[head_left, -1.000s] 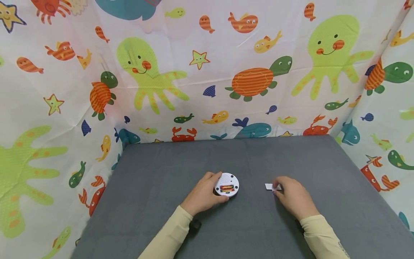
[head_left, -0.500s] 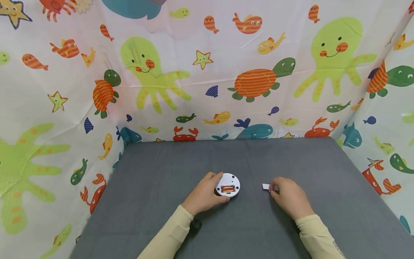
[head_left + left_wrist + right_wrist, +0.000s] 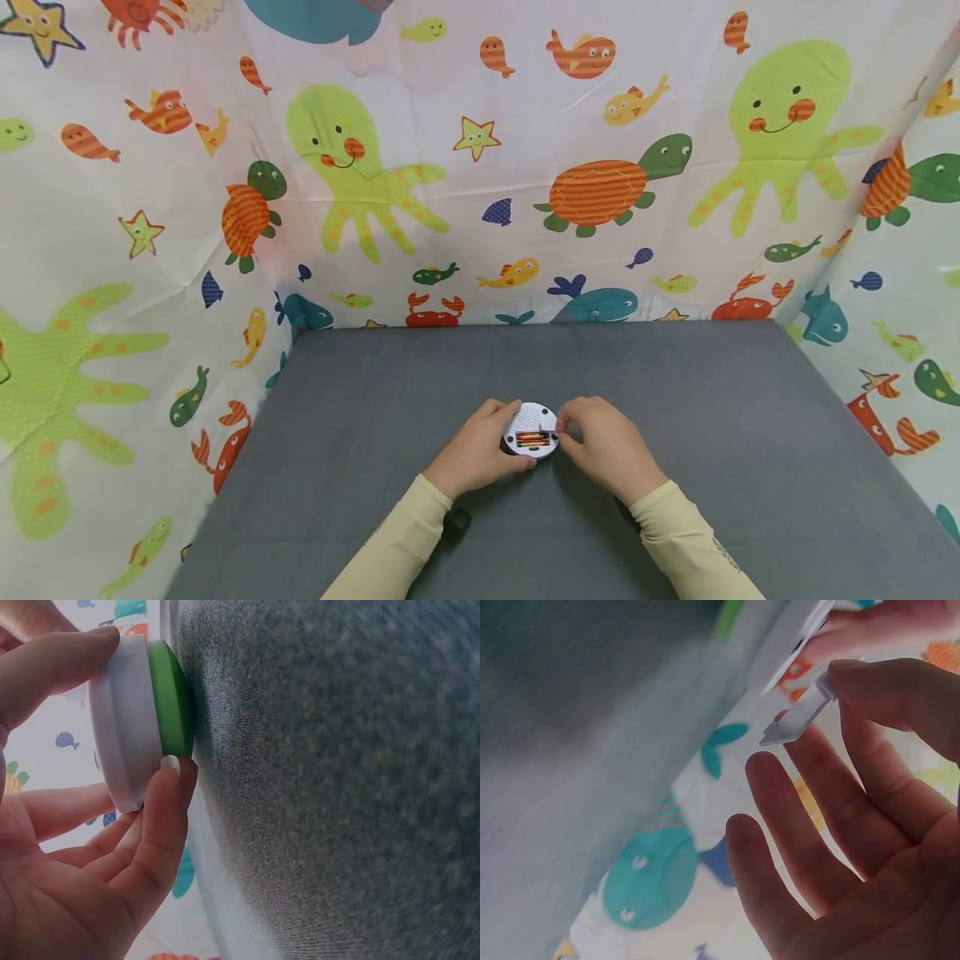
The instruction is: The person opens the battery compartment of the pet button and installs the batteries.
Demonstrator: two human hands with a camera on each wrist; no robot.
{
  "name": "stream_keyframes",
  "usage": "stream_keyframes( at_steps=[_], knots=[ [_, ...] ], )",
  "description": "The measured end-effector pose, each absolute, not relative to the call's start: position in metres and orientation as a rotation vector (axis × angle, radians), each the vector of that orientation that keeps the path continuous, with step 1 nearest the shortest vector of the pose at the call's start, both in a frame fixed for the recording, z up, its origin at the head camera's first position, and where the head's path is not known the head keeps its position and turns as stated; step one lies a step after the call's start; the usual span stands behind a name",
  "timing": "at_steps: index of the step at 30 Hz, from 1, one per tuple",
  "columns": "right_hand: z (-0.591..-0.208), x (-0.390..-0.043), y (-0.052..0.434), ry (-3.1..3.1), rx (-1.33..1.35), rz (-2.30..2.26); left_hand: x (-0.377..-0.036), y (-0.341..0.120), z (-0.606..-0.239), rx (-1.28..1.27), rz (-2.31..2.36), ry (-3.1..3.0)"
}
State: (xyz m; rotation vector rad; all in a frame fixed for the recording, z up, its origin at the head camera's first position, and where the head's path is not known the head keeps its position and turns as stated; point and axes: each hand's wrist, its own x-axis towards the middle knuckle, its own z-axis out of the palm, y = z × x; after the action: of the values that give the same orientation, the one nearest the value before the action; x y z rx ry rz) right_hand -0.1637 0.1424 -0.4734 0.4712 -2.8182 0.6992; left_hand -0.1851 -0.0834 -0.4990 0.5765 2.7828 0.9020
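Note:
My left hand grips a round white device by its left side, thumb and fingers around the rim. Its underside faces up, with an uncovered battery compartment holding red-and-gold batteries. In the left wrist view the device's green part faces down against the grey cloth. My right hand is at the device's right edge, pinching a small white battery cover between thumb and index finger. The other fingers of that hand are extended in the right wrist view. From the head view, the right fingers mostly hide the cover.
A grey cloth-covered table lies under both hands. Behind it and at both sides hangs a white curtain printed with sea animals. A small black object shows beneath the left wrist.
My right hand has moved left with the battery cover, from the right of the device to its compartment. The left hand still holds the device in place.

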Motion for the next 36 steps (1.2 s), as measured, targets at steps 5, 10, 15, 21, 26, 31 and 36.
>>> stream_keyframes(
  at_steps=[5, 10, 15, 21, 26, 31, 36],
  knots=[
    [-0.475, -0.161, 0.124, -2.827, 0.539, 0.712, -0.184, -0.082, -0.499, 0.614, 0.922, 2.765],
    [-0.478, -0.158, 0.117, -2.814, 0.574, 0.705, -0.184, -0.081, -0.498, 0.640, 0.946, 2.762],
    [-0.478, -0.157, 0.115, -2.799, 0.594, 0.673, -0.184, -0.082, -0.497, 0.638, 0.927, 2.771],
    [-0.479, -0.156, 0.111, -2.785, 0.611, 0.659, -0.184, -0.084, -0.499, 0.652, 0.920, 2.779],
    [-0.481, -0.156, 0.109, -2.759, 0.615, 0.643, -0.186, -0.085, -0.499, 0.667, 0.915, 2.792],
    [-0.482, -0.156, 0.108, -2.746, 0.608, 0.641, -0.186, -0.085, -0.499, 0.684, 0.898, 2.807],
    [-0.482, -0.156, 0.108, -2.744, 0.606, 0.636, -0.186, -0.085, -0.497, 0.692, 0.904, 2.801]
  ],
)
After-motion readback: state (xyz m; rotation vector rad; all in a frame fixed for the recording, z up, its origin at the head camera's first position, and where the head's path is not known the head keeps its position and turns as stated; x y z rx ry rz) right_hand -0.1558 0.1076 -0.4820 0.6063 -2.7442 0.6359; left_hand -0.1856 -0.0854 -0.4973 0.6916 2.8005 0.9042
